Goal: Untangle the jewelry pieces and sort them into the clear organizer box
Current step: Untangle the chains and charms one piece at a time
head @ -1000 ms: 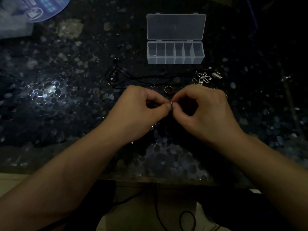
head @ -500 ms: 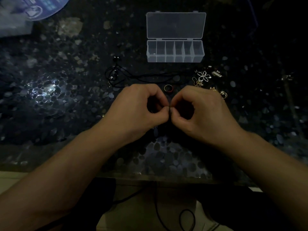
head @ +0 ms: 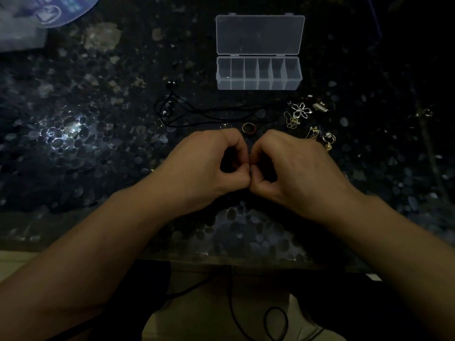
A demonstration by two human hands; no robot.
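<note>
My left hand (head: 209, 163) and my right hand (head: 290, 168) meet at the table's middle, fingertips pinched together on a tiny jewelry piece that is hidden between them. The clear organizer box (head: 258, 81) stands open at the back, its lid (head: 259, 34) flat behind, its several compartments looking bare. A black cord necklace (head: 177, 112) lies tangled to the left. A red-and-gold ring (head: 248, 128) sits just beyond my knuckles. To the right lie a silver flower pendant (head: 301, 110), a gold chain (head: 291, 120) and a round earring (head: 328, 139).
The dark pebble-patterned table (head: 98, 143) has its front edge just under my forearms. A blue disc and a pale packet (head: 37, 16) sit at the far left corner. A small metal piece (head: 427, 113) lies at the far right. A black cable (head: 246, 316) hangs below the edge.
Both hands have drawn closer together and curled tighter round the small piece. The small glint seen between the fingertips earlier is now covered.
</note>
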